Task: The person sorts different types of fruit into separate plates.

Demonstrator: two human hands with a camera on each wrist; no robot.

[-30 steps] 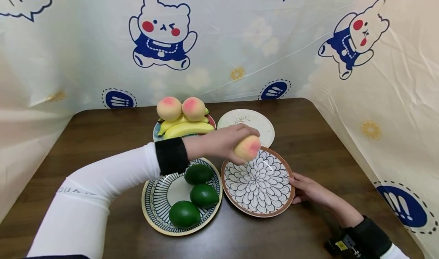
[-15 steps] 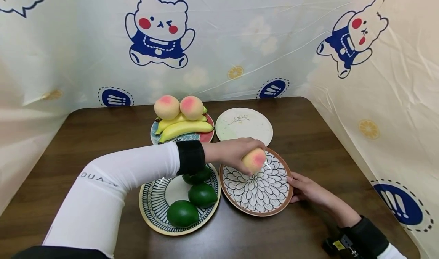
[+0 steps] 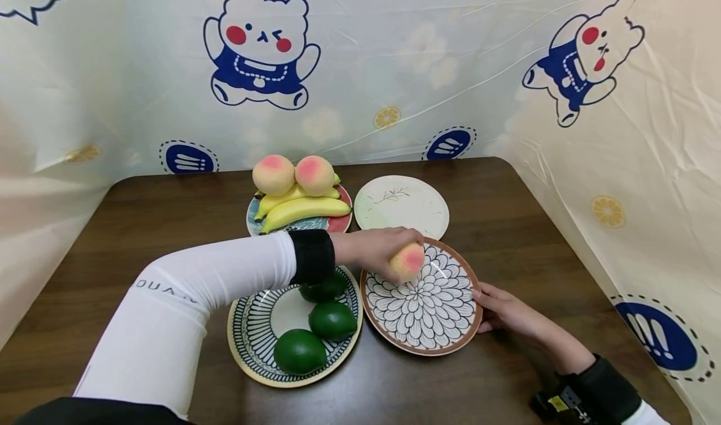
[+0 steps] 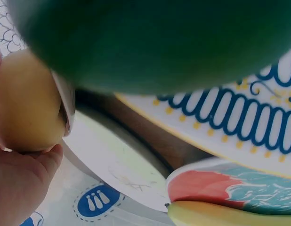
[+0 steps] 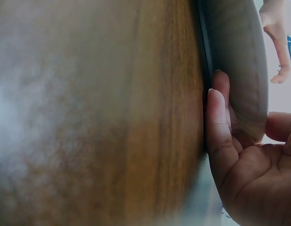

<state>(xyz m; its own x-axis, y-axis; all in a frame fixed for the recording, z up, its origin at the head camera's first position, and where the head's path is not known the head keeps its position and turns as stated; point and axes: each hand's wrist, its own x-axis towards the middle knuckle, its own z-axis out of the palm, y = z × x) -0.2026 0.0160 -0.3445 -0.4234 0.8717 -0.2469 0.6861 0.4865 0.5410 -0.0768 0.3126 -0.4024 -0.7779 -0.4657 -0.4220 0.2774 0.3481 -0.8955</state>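
Note:
My left hand (image 3: 378,250) holds a peach (image 3: 408,262) over the upper left part of a brown-rimmed plate (image 3: 430,325) with a black-and-white petal pattern. In the left wrist view the fingers curl round that peach (image 4: 30,103); whether it touches the plate is unclear. My right hand (image 3: 509,311) pinches the patterned plate's right edge. The right wrist view shows its thumb on top of the rim and its fingers under the plate (image 5: 239,61). Left of this plate, a yellow-rimmed plate (image 3: 250,350) bears smooth dark green oval fruits (image 3: 300,352), one partly hidden by my left wrist.
At the back, a red-and-blue plate (image 3: 340,223) carries bananas (image 3: 306,212) with two peaches (image 3: 274,174) on top. To its right lies a white plate (image 3: 401,206) with a twig design. A printed cloth (image 3: 360,68) hangs behind the brown table (image 3: 529,237).
My left hand, still holding the peach, has come nearer over the petal-patterned plate, first rightward, then slightly back left. My right hand has kept its grip on the rim.

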